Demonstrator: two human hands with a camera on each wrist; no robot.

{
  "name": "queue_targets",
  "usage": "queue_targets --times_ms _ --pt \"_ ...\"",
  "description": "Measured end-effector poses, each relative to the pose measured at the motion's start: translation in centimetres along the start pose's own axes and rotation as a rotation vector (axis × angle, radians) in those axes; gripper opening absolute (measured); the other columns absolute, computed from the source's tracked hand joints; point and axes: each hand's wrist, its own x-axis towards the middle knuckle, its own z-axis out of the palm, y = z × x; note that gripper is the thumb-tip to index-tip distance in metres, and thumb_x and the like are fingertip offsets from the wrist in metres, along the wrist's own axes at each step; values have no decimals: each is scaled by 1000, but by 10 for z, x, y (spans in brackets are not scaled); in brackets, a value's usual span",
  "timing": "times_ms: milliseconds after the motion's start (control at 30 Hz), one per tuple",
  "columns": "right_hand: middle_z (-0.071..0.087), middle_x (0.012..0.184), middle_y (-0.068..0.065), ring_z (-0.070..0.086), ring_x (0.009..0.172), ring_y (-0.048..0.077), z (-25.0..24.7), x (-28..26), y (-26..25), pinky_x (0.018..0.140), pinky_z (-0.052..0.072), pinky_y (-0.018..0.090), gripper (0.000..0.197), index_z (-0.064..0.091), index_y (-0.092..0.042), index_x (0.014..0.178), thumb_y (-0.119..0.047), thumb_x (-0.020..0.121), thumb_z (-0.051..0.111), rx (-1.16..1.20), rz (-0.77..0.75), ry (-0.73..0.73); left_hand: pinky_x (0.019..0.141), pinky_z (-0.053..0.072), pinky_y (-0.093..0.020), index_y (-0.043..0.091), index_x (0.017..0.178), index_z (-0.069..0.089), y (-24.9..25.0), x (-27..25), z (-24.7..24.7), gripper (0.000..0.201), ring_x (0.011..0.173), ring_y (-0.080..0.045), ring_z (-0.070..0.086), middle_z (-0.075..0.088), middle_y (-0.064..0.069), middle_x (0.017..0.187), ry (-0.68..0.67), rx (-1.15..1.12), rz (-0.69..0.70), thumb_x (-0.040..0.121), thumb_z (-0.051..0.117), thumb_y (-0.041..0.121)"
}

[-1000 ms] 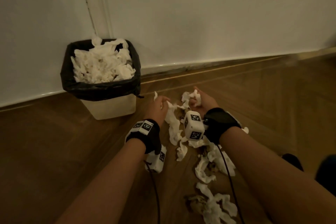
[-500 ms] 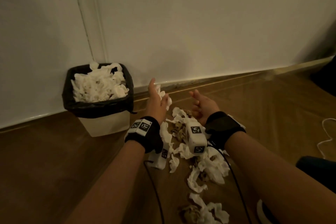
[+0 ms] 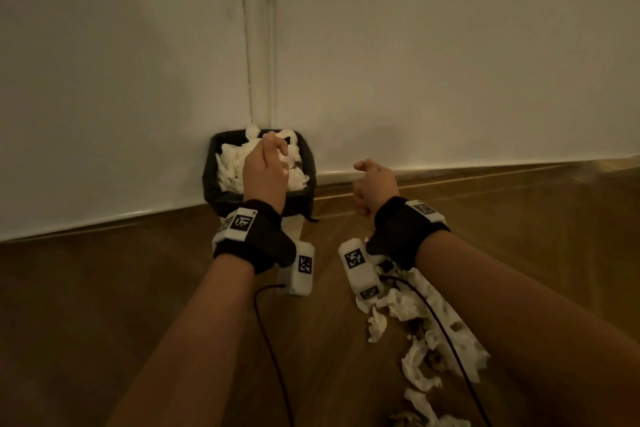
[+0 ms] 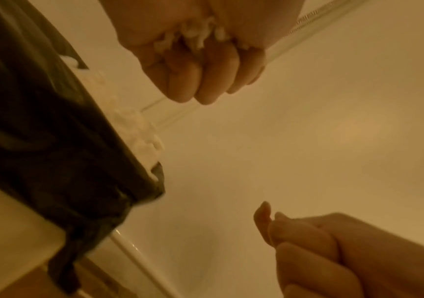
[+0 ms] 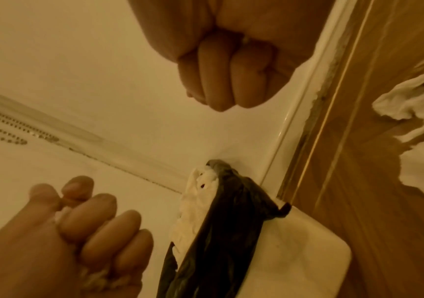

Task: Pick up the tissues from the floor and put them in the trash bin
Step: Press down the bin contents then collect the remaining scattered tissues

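Observation:
The trash bin [image 3: 207,184], white with a black liner, stands against the wall and is heaped with white tissues [image 3: 230,166]. My left hand [image 3: 266,166] hovers over the bin's top, its fingers curled round a crumpled white tissue [image 4: 198,34]; the same hand [image 5: 78,231] shows at the lower left of the right wrist view. My right hand [image 3: 372,184] is raised to the right of the bin, curled into a fist [image 5: 226,66], and no tissue plainly shows in it. More torn tissues [image 3: 433,329] lie on the wooden floor under my right forearm.
The bin [image 5: 231,231] sits in front of a white wall with a white baseboard [image 3: 450,172]. A vertical trim strip [image 3: 263,45] with a bead chain runs up the wall behind it. Loose tissues [image 5: 409,100] lie near the baseboard.
Both hands rose from the tissue pile on the floor. The left hand carried its tissue over the bin; the right hand closed into a fist beside it.

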Motion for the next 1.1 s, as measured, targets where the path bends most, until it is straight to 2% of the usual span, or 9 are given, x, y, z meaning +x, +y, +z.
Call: queue_targets --times_ms 100,167,300,433,533,600,700,867,1100 --pt "44 72 3 41 60 15 25 7 -4 56 34 26 24 49 -21 83 -9 96 33 -133 -131 74 55 36 -12 27 71 42 -4 10 -24 29 54 2 46 41 7 62 83 146 94 97 34 16" --pt "47 73 5 44 63 17 40 10 -8 57 36 27 20 50 -11 98 -24 100 34 -116 -147 63 63 43 -28 25 88 42 -7 17 -37 14 63 -9 47 44 6 69 87 135 54 97 32 30" --pt "41 74 -2 39 60 11 66 16 -18 55 35 24 15 43 -12 95 -21 99 31 -32 -18 -113 92 41 -38 20 100 34 -11 35 -55 9 89 -19 48 46 -4 96 -40 121 -108 93 30 17" --pt "44 118 10 49 103 23 87 22 -18 92 40 27 25 52 -6 114 -6 97 34 -454 -193 -155 92 22 -5 9 121 45 -23 39 -61 28 101 -11 35 26 -12 129 -146 448 -50 94 35 6" --pt "39 107 1 49 92 16 96 23 -10 94 35 13 27 59 1 116 1 93 45 -584 -336 -166 85 26 -1 16 118 53 -32 37 -60 34 90 -9 37 24 -7 120 -164 597 68 91 44 -1" --pt "40 94 -4 48 91 17 98 24 -6 91 39 20 26 62 1 114 1 91 50 -708 -412 -222 85 34 -13 22 111 60 -37 40 -60 33 89 -10 40 30 -4 116 -220 652 88 88 51 0" --pt "46 121 16 48 109 30 102 24 6 87 39 29 28 59 -3 117 -10 95 45 -1079 -517 -332 80 35 -21 22 114 62 -44 42 -57 29 88 -13 41 36 -2 111 -370 848 92 89 54 9" --pt "51 105 13 49 85 25 108 19 21 80 39 35 38 58 -8 104 -29 100 26 -1328 -581 -465 90 40 -36 18 118 59 -47 38 -55 29 105 -27 51 46 -9 120 -564 1183 5 98 38 25" --pt "57 86 6 55 93 26 104 19 15 97 30 42 38 58 -12 83 -28 98 26 -1405 -634 -405 99 26 -43 20 103 53 -38 29 -52 27 91 -25 56 61 -3 89 -461 1376 37 96 29 29"
